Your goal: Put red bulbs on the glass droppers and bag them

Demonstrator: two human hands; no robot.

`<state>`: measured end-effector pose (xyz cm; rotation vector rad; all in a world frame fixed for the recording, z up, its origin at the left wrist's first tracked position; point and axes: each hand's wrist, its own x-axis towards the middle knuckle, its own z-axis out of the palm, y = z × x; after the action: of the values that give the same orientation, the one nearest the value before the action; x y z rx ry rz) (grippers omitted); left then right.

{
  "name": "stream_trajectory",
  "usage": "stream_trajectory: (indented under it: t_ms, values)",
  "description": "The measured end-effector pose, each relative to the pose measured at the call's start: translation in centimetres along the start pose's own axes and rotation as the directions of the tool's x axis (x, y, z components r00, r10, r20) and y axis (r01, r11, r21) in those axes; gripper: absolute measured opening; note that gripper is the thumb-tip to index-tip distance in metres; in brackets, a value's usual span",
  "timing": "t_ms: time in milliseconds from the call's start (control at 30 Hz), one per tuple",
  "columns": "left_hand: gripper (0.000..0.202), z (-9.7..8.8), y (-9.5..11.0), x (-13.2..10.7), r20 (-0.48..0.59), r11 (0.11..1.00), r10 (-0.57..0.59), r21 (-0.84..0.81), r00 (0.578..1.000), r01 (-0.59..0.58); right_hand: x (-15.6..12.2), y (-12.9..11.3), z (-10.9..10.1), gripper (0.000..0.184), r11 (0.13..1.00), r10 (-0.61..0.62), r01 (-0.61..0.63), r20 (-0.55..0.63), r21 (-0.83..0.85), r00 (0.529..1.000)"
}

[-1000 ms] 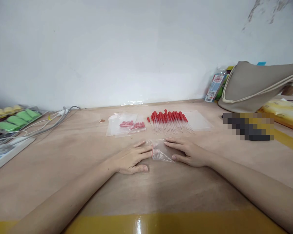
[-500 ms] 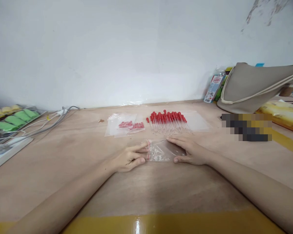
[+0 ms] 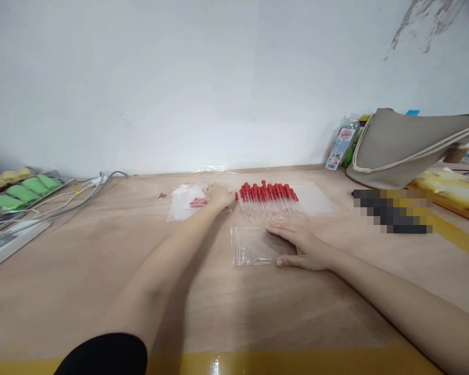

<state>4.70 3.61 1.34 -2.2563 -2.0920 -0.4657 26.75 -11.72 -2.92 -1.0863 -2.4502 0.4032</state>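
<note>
My right hand point(image 3: 310, 248) lies with thumb and fingers apart on the closed end of a clear zip bag point(image 3: 254, 247), which is flat on the table. The bag's red-lined mouth faces left. Farther back, my left hand point(image 3: 218, 196) reaches over small bags with red rubber bulbs point(image 3: 197, 202), its fingers spread and partly hidden. The thumb side is close to the leftmost red-topped dropper; contact is unclear. A row of glass droppers with red bulbs point(image 3: 268, 194) lies just to the right, thin tips pointing toward me.
Flat clear bags point(image 3: 316, 199) lie behind the droppers, others point(image 3: 180, 203) at left. A power strip point(image 3: 15, 239) with cables and a pack of green items point(image 3: 25, 194) sit far left. On the right are a grey bag point(image 3: 406, 148), a bottle point(image 3: 341, 146) and a yellow pack point(image 3: 449, 192).
My left hand has left the clear bag's mouth and moved forward to the small bags of red bulbs beside the droppers. The right hand stays on the bag.
</note>
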Motion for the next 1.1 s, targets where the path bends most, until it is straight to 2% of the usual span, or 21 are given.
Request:
stream_trajectory:
  t_ms: [133, 333, 467, 567, 667, 800, 833, 867, 900, 1000, 1100]
  values:
    - [0.041, 1.3, 1.2, 1.2, 0.030, 0.997, -0.071, -0.016, 0.997, 0.072, 0.0, 0.1, 0.1, 0.076, 1.000, 0.000, 0.000, 0.004, 0.011, 1.000]
    - [0.026, 1.8, 2.3, 1.2, 0.064, 0.986, -0.103, -0.126, 0.993, 0.110, 0.1, 0.1, 0.2, 0.074, 1.000, -0.011, 0.011, -0.007, 0.020, 1.000]
    - [0.022, 1.3, 2.2, 1.4, 0.061, 0.943, -0.168, -0.281, 0.984, 0.179, 0.1, 0.1, 0.1, 0.073, 0.999, -0.026, 0.027, -0.017, 0.022, 0.999]
    - [0.024, 0.1, 1.4, 1.2, 0.032, 0.876, -0.191, -0.445, 0.981, 0.186, 0.1, 0.1, 0.1, 0.073, 1.000, -0.019, 0.019, -0.006, 0.019, 1.000]
    - [0.028, -1.5, -0.5, -0.2, -0.024, 0.772, -0.146, -0.627, 0.989, 0.099, 0.1, 0.0, 0.0, 0.074, 1.000, -0.008, 0.008, -0.002, 0.018, 1.000]
    - [0.021, -2.6, -4.1, -4.2, -0.104, 0.600, -0.116, -0.800, 0.988, -0.014, 0.0, 0.0, 0.1, 0.072, 0.999, -0.013, 0.014, -0.025, 0.030, 1.000]
    - [0.019, -2.6, -5.0, -5.5, -0.149, 0.445, -0.113, -0.892, 0.982, -0.084, 0.0, 0.1, 0.1, 0.072, 0.999, -0.017, 0.018, -0.030, 0.033, 0.999]
    - [0.026, -2.5, -5.8, -6.8, -0.175, 0.322, -0.100, -0.937, 0.980, -0.134, 0.0, 0.2, 0.1, 0.072, 0.999, -0.019, 0.021, -0.033, 0.035, 0.999]
    - [0.034, -2.4, -6.5, -8.0, -0.167, 0.249, -0.085, -0.958, 0.982, -0.141, 0.0, 0.2, 0.2, 0.072, 0.999, -0.022, 0.023, -0.032, 0.037, 0.999]
    - [0.049, -1.9, -7.7, -10.9, -0.114, 0.153, -0.098, -0.983, 0.989, -0.098, 0.0, 0.2, 0.2, 0.073, 0.999, -0.015, 0.016, -0.019, 0.031, 1.000]
    - [0.050, -1.4, -7.5, -12.4, -0.067, 0.107, -0.095, -0.993, 0.993, -0.057, 0.0, 0.1, 0.1, 0.074, 1.000, -0.002, 0.002, -0.013, 0.017, 1.000]
